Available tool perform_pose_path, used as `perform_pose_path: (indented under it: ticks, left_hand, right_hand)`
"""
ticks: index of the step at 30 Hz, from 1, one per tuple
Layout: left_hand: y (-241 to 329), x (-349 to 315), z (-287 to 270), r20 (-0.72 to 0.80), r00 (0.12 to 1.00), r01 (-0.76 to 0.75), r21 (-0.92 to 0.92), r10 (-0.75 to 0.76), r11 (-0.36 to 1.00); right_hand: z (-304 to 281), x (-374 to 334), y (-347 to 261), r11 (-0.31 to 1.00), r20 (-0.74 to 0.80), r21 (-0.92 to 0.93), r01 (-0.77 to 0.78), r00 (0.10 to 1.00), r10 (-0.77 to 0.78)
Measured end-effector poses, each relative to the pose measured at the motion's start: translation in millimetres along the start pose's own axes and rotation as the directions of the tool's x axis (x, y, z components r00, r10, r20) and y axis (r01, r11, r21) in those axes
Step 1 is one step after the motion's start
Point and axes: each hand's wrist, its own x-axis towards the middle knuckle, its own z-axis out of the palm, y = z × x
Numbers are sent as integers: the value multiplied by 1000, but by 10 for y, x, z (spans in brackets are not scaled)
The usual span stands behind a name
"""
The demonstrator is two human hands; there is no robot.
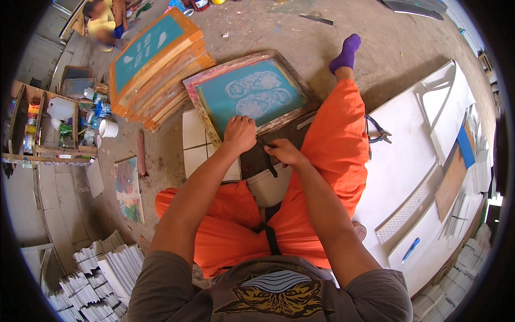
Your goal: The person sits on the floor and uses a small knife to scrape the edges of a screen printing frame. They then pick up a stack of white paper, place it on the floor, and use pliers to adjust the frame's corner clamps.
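A printing screen (pixel 257 88) with a blue-green mesh, pale oval designs and a stained wooden frame lies before me. My left hand (pixel 240 132) is closed at its near edge, the fingers curled under; what they hold is hidden. To its right my right hand (pixel 286 152) is closed, thumb and fingers pinched together by a dark narrow strip (pixel 270 165) that slants down between my legs. Most of this strip's upper end is covered by the hands. Below them sits a beige block-like piece (pixel 268 187), partly behind my orange trousers.
Stacked wooden-framed screens (pixel 155 53) stand at the left. Pliers (pixel 380 132) lie by my right leg on a large white sheet (pixel 399 161), with a blue cutter (pixel 411 249) nearer me. A shelf of containers (pixel 53 121) is far left. Another person (pixel 102 24) sits at the back left.
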Motion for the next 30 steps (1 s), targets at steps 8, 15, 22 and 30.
perform_pose_path:
  ticks: [8,15,22,30]
  left_hand:
    - [170,289,-230,365,893,308,-64,-265,949]
    - [-125,193,-140,270,864,498,-330,-425,802]
    - [-146,-223,-80,86,897,429,-399,-433,811]
    - [-65,-339,149,-155,903,307,-420,-401,854]
  right_hand:
    - [-7,-25,-13,1000,4,15,-5,1000,5]
    - [3,88,90,995,28,96,7,1000,-10]
    - [42,91,-36,969,50,246,-9,999,-4]
    - [105,166,-185,937,41,339,-89,996,80]
